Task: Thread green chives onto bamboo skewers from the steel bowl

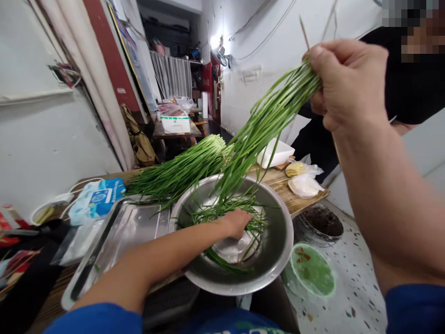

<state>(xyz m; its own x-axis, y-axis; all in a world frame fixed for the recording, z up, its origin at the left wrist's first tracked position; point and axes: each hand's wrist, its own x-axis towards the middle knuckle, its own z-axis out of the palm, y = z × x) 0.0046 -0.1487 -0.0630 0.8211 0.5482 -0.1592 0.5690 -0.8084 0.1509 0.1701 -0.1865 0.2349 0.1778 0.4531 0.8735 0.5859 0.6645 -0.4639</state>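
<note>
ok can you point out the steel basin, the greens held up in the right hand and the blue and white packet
Steel basin (277,236): head view, inner wall, right side.
Held greens (267,118): head view, middle of the raised bunch.
Blue and white packet (97,196): head view, printed front.

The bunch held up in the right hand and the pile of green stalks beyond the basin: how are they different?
The held bunch slants down from the right hand; the pile lies beyond the basin. The held bunch is much thinner than the pile. Both are long green stalks.
</note>
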